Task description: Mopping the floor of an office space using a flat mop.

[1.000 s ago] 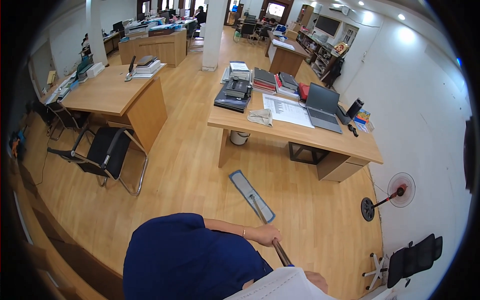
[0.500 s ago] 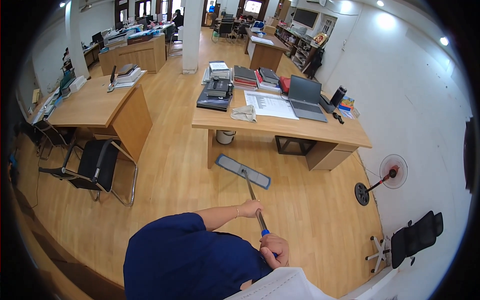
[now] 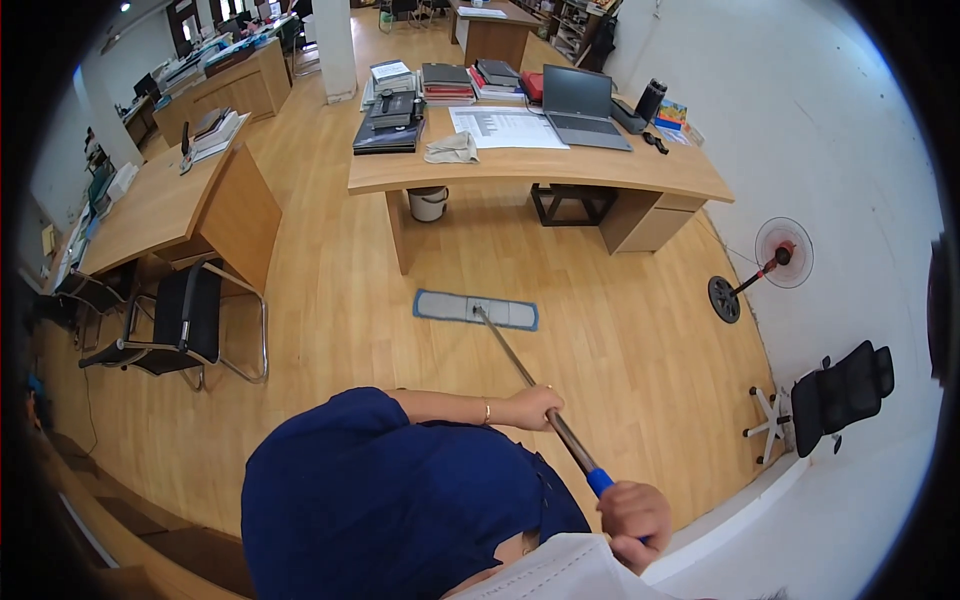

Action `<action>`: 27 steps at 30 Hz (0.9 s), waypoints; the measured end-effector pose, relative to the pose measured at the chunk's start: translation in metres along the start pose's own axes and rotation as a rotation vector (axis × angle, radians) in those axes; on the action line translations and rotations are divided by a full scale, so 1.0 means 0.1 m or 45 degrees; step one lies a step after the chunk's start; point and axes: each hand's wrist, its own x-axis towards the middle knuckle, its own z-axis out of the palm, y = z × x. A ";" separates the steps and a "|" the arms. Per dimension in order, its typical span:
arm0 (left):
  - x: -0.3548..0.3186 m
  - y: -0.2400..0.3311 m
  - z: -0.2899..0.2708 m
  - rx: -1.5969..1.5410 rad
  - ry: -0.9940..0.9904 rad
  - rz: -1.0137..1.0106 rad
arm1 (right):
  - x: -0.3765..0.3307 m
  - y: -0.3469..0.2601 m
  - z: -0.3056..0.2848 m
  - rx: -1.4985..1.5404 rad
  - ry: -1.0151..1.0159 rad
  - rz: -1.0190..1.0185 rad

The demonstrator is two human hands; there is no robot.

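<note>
Wooden floor [image 3: 620,350] carries a flat mop [image 3: 476,309], its grey pad lying just in front of the long desk [image 3: 520,170]. The left hand [image 3: 533,405] clasps the metal pole midway; the right hand [image 3: 632,512] is clenched around the blue grip at its top end.

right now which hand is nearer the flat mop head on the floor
Left. The left hand grips the metal pole partway down, closer to the mop head; the right hand holds the blue grip at the pole's top end.

Dark open laptop screen [image 3: 577,92] on desk [image 3: 520,172]
</note>
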 end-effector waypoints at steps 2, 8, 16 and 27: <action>-0.01 0.20 0.02 -0.201 -0.262 0.029 | -0.02 -0.14 -0.06 0.052 -0.100 -0.096; -0.09 -0.06 0.19 -0.002 0.050 0.107 | 0.22 0.07 0.01 0.135 -0.302 -0.367; 0.63 -1.11 -0.17 0.115 0.338 -0.103 | 0.35 0.93 -0.10 -0.380 0.425 0.203; 1.83 -2.27 -0.87 0.238 0.422 -0.247 | 1.29 2.35 -0.93 -0.112 0.849 0.105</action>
